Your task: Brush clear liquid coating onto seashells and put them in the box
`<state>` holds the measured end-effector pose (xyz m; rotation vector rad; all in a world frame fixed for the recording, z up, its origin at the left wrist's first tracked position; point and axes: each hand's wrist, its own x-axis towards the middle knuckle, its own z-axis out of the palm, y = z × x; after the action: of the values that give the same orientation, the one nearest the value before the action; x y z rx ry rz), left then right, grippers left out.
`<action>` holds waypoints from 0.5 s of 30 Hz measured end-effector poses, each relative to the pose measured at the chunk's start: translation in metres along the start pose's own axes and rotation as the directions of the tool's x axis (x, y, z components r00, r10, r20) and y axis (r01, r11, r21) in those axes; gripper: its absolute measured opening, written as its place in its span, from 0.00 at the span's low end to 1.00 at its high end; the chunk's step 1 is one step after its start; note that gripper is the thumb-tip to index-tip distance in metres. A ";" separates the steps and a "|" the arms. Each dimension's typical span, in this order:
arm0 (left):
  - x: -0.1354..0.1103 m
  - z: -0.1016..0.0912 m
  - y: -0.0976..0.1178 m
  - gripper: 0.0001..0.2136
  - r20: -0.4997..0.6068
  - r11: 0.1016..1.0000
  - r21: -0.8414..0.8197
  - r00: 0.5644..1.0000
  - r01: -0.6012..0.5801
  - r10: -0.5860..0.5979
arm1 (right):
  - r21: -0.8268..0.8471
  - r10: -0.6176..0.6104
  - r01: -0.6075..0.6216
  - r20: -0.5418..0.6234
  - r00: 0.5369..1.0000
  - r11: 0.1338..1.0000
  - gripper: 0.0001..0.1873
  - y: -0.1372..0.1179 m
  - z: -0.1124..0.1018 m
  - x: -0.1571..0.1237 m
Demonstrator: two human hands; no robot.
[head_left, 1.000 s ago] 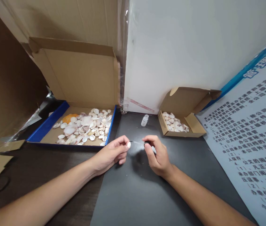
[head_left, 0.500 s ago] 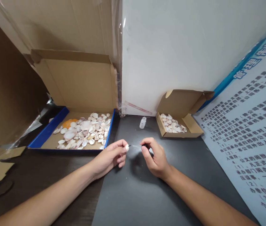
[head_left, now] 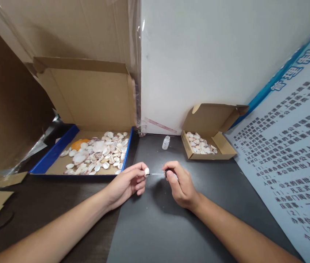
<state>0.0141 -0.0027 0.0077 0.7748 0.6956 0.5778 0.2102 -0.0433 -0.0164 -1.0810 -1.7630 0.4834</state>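
A small white seashell (head_left: 146, 171) is pinched between the thumb and fingertips of my left hand (head_left: 130, 181). My right hand (head_left: 179, 181) is closed on the dark cap of a thin brush (head_left: 156, 174), whose clear stem points left. The brush's dark tip meets the lower edge of the shell. Beyond both hands, a small open glass bottle (head_left: 166, 143) stands upright on the dark mat; its label is too small to read.
On the left, a blue-edged cardboard box (head_left: 50, 151) with its lid raised holds many shells and something orange. A smaller open cardboard box (head_left: 212, 157) of shells sits at the right. Walls rise behind, and a printed poster (head_left: 286, 146) slopes along the right.
The brush in my right hand has turned slightly, its tip moving lower on the shell. My left hand still holds the shell. The whole view has shifted a little.
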 end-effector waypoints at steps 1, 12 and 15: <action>0.000 0.000 0.000 0.04 -0.002 1.000 -0.003 1.000 0.002 -0.002 | -0.010 -0.003 0.003 0.001 1.000 1.000 0.06 0.000 0.000 0.000; 0.000 -0.001 0.000 0.04 0.009 1.000 0.000 1.000 -0.002 0.002 | -0.084 -0.014 0.012 -0.017 1.000 0.996 0.04 -0.001 0.001 0.003; 0.000 0.000 0.001 0.05 -0.003 1.000 0.003 1.000 -0.003 0.003 | -0.082 -0.015 0.013 -0.016 1.000 0.997 0.05 -0.001 0.000 0.003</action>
<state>0.0143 -0.0022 0.0081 0.7783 0.6987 0.5808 0.2091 -0.0415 -0.0142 -1.1258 -1.7882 0.3959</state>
